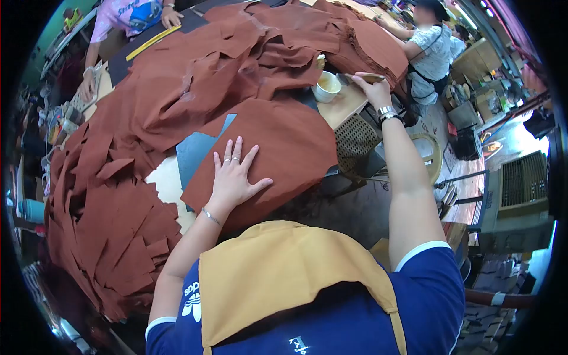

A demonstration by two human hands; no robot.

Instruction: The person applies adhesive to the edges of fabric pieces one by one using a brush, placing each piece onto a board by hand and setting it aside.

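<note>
My left hand (235,176) lies flat with fingers spread on a large rust-brown sheet (290,133) of cloth or leather. Beneath that piece, a blue-grey sheet (194,155) pokes out at the left. Off to the right, my right hand (374,92) is closed around a brush (371,77), its tip pointing left toward a white cup (326,89). A pale yellowish substance shows inside the cup, which stands at the table's edge. Whether the brush tip touches the cup, I cannot tell.
Heaped rust-brown pieces (195,83) cover the table, with cut scraps (118,231) at the left. A yellow ruler (152,42) lies near a person in a pink shirt (127,18). Another person (430,50) works at the right. A woven chair (358,141) stands below the cup.
</note>
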